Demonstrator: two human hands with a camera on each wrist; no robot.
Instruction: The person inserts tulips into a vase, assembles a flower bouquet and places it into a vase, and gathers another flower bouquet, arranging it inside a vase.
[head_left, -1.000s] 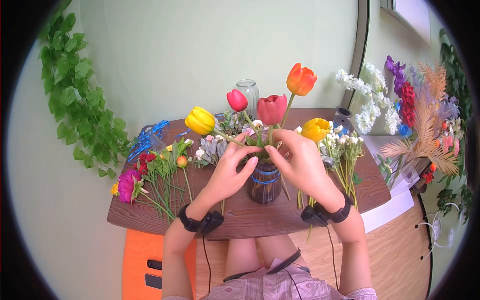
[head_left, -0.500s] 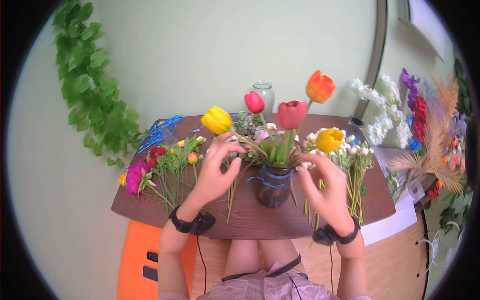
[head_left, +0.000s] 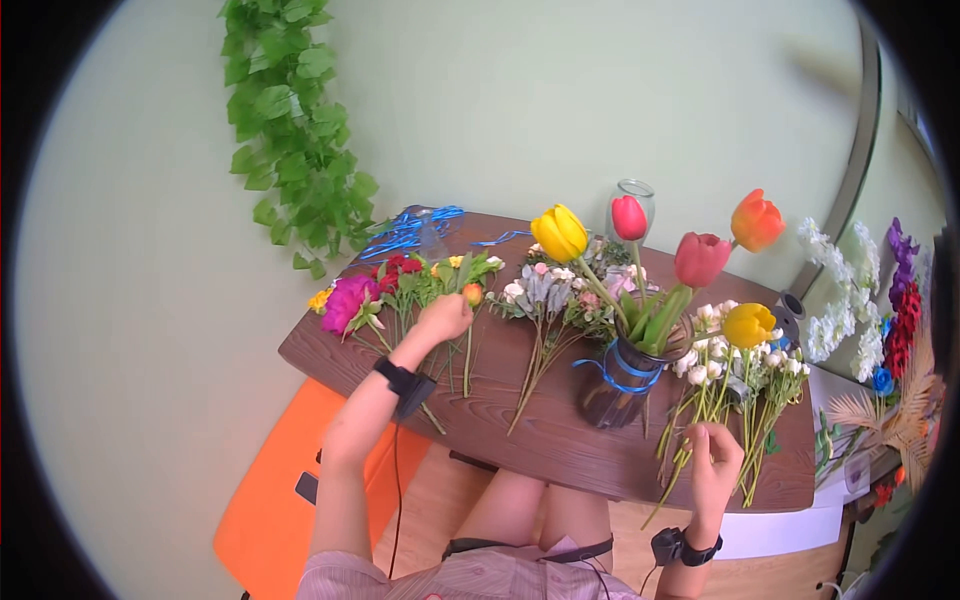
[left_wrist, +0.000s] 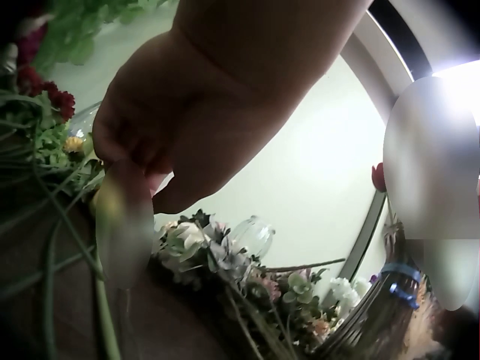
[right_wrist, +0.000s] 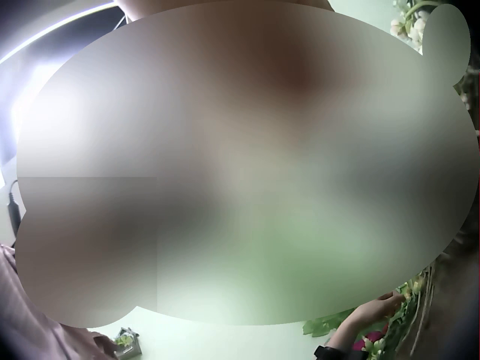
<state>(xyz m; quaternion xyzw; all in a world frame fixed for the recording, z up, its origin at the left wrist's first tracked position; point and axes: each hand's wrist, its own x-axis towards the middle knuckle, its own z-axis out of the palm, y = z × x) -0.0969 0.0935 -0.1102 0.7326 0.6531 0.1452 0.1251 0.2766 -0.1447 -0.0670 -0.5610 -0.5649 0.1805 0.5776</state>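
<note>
The left hand [head_left: 445, 318] was closed on a small orange-yellow tulip bud [head_left: 472, 295], its curled fingers and thumb at the head of the flower. The bud's green stem ran down from the hand over the desk [head_left: 490, 410]. To the left of that hand lay a magenta flower [head_left: 350, 303], with red flowers [head_left: 400, 267] just beyond the fingers and blue ribbon [head_left: 410, 232] farther past them. To its right lay pale flowers [head_left: 545, 288] with their stems pointing toward the person.

The right hand [head_left: 715, 468] was released, its fingers loosely bent and holding nothing, near the lower stems of some white flowers [head_left: 710, 370]; whether it touched them could not be told, since the right wrist view was mostly blurred. Ahead and to the left of it stood a dark vase [head_left: 612, 390], well apart from the left hand, tied with a blue band [head_left: 630, 370]. The vase held two yellow tulips, a bright pink one, a dusky pink one and an orange one, their heads leaning different ways. A clear glass jar [head_left: 647, 212] stood beyond the vase, farther from both hands.
</note>
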